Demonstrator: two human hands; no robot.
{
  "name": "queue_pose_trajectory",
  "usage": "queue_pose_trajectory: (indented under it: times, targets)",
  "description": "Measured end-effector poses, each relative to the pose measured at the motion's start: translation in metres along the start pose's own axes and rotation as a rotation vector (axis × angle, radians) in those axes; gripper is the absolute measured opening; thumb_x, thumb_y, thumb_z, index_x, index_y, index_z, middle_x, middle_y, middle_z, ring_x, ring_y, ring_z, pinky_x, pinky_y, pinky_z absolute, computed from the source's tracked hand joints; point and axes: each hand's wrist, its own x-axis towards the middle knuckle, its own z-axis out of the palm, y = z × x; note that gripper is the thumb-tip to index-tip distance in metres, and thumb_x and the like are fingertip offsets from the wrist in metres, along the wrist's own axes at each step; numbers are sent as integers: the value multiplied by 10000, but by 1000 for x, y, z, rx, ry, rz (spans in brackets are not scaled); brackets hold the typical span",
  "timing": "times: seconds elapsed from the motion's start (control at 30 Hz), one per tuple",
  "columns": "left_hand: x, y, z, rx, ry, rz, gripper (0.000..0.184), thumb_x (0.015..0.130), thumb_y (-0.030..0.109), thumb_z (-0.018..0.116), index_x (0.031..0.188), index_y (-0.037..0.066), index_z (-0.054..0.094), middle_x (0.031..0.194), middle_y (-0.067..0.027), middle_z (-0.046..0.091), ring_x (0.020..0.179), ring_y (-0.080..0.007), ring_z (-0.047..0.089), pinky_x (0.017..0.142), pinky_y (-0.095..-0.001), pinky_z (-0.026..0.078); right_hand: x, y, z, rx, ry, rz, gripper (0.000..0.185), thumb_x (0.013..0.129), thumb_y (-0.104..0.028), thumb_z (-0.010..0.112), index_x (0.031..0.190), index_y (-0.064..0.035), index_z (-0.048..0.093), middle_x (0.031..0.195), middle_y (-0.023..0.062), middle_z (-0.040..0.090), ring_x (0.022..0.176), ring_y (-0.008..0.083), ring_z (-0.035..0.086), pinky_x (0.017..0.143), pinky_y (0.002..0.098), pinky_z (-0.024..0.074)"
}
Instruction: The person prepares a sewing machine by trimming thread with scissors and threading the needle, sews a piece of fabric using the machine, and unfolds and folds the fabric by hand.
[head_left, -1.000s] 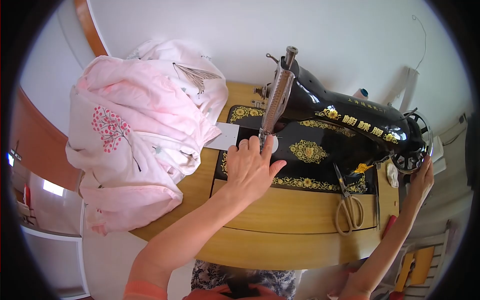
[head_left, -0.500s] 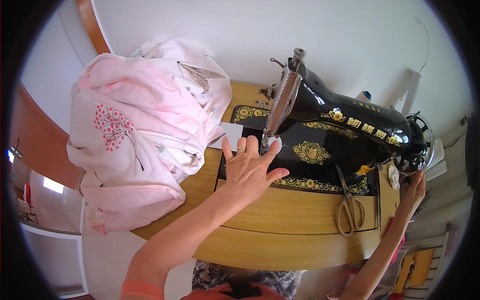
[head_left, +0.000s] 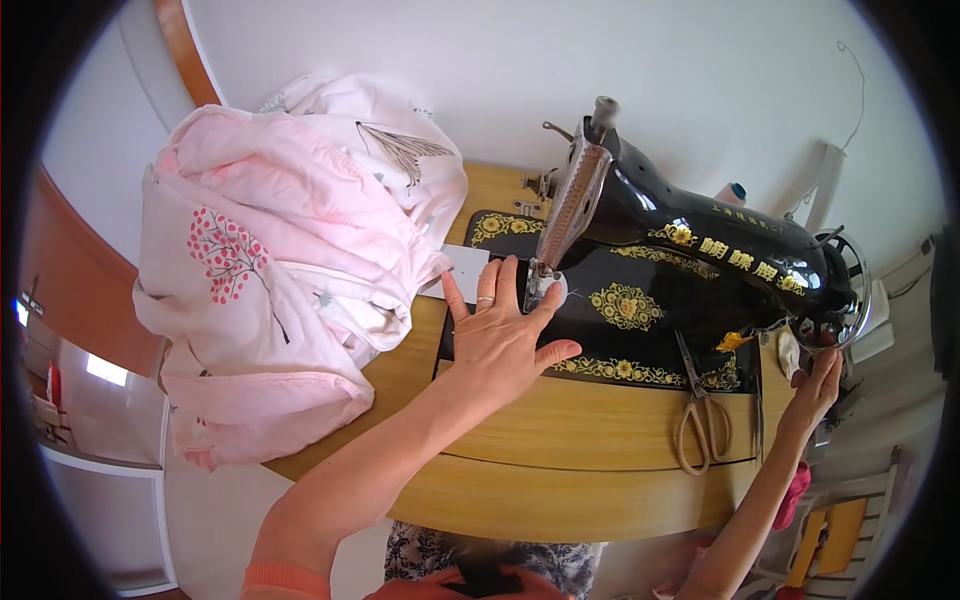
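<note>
A black sewing machine [head_left: 720,243] with gold flower patterns and Chinese lettering stands on the wooden table. My left hand [head_left: 497,338] lies with fingers spread on the machine's bed, fingertips beside the presser foot [head_left: 540,280] and the shiny slide plate [head_left: 466,270]. No cloth shows beneath that hand. At the far right, the fingers of my right hand [head_left: 818,388] are bent together against the lower rim of the handwheel [head_left: 857,300]. Left of the machine, a heap of pink and white printed fabric [head_left: 270,250] rests on the table, apart from my left hand.
Scissors [head_left: 703,425] with tan handles lie across the bed's front edge on the wooden tabletop [head_left: 560,490]. A small yellow item [head_left: 733,341] sits by the machine's base. Behind the machine stands a thread spool [head_left: 735,192]. A white rack [head_left: 860,540] is at lower right.
My right hand has moved slightly down and left along the handwheel's rim. My left hand keeps its place on the bed, and the view has shifted a little.
</note>
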Motion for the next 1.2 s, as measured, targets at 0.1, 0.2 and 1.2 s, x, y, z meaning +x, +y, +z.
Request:
queue_pose_trajectory:
  times: [0.1, 0.2, 1.2]
  targets:
    - [0, -1, 0, 1, -18, 4, 659, 791, 649, 438, 1272, 203, 494, 1325, -278, 313, 1263, -383, 233, 946, -707, 47, 3, 7, -5, -20, 4, 26, 341, 955, -395, 417, 994, -102, 587, 762, -82, 515, 558, 3, 327, 466, 170, 259]
    - [0, -2, 1, 3, -17, 15, 670, 793, 656, 424, 1280, 201, 487, 1322, -284, 315, 1270, -383, 221, 945, -707, 38, 15, 13, -12, -54, 101, 108, 351, 948, -412, 429, 970, -104, 597, 740, -78, 510, 556, 0, 327, 460, 170, 254]
    - [2, -1, -1, -21, -21, 29, 667, 776, 648, 469, 1277, 208, 499, 1343, -306, 295, 1276, -396, 215, 935, -708, 46, 3, 16, -9, -101, 77, 85, 337, 957, -408, 411, 971, -101, 549, 776, -84, 473, 579, -1, 313, 472, 161, 247]
